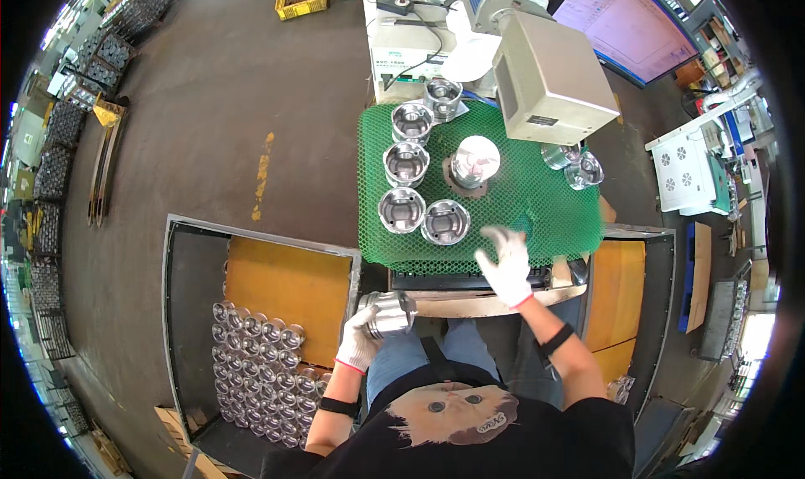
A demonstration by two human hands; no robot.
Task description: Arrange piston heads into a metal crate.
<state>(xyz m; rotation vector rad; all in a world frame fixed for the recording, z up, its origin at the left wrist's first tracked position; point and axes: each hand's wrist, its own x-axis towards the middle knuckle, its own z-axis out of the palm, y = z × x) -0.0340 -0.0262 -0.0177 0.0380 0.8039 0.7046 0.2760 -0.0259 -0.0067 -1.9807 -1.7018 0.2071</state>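
My left hand (359, 338), in a white glove, grips a shiny metal piston (392, 313) tilted on its side in front of my lap, left of the table's near edge. Over the near part of the green mesh mat (537, 219) is my gloved right hand (508, 269), fingers apart and holding nothing. Close to it stands an open-end-up piston (445, 222), and another piston (402, 210) is left of that. More pistons line the mat's left side. A piston (476, 159) with its bright flat end up sits on a round base at mid-mat.
A beige box-shaped machine (558, 76) overhangs the mat's back right, with two pistons (584, 171) beside it. On the left, an open bin (356, 286) holds rows of pistons (260, 370) and an orange board. Another bin (658, 303) stands right. A keyboard (453, 280) lies under the mat's edge.
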